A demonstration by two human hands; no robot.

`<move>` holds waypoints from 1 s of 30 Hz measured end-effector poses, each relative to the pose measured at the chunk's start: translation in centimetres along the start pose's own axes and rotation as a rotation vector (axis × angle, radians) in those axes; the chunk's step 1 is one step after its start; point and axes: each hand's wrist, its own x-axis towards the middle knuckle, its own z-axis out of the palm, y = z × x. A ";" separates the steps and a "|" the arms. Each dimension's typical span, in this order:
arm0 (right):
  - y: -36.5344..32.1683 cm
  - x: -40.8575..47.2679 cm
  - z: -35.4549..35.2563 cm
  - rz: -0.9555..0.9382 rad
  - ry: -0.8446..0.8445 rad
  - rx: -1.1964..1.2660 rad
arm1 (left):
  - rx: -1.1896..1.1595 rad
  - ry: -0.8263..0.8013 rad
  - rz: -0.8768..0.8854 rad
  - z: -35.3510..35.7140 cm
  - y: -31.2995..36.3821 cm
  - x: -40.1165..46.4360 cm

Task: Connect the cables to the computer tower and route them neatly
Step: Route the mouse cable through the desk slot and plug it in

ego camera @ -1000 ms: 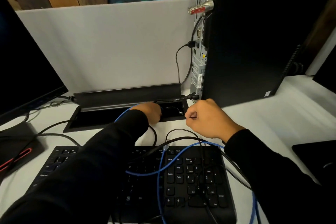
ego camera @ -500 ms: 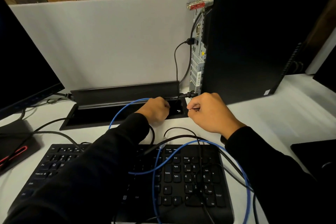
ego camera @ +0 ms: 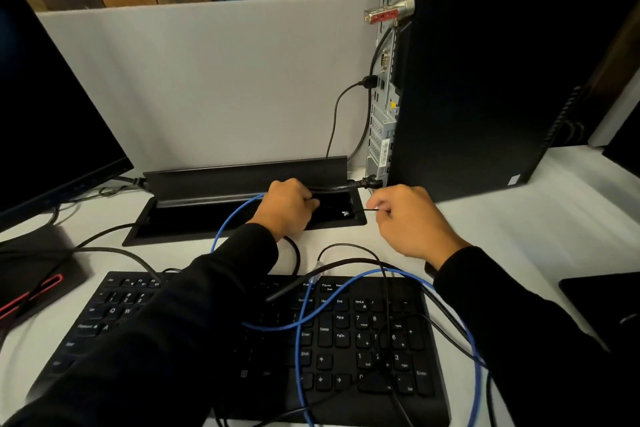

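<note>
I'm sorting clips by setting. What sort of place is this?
Most likely an office desk: a grey divider panel backs the white desk, which has a cable hatch and holds a computer tower, a monitor and a keyboard.

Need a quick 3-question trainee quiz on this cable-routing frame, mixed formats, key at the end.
1. True or false: a loop of the blue network cable lies across the black keyboard.
2. Multiple choice: the right hand pinches A) a thin black cable, B) the red-trimmed silver lock, C) a keyboard key.
3. Fill in: the left hand is at the open black desk cable ___, beside the black computer tower.

Key: 1 true; 2 A; 3 tray.
</note>
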 end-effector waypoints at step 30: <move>4.8 -2.3 -1.2 -0.046 0.028 -0.232 | -0.235 -0.091 0.169 1.2 2.8 -0.7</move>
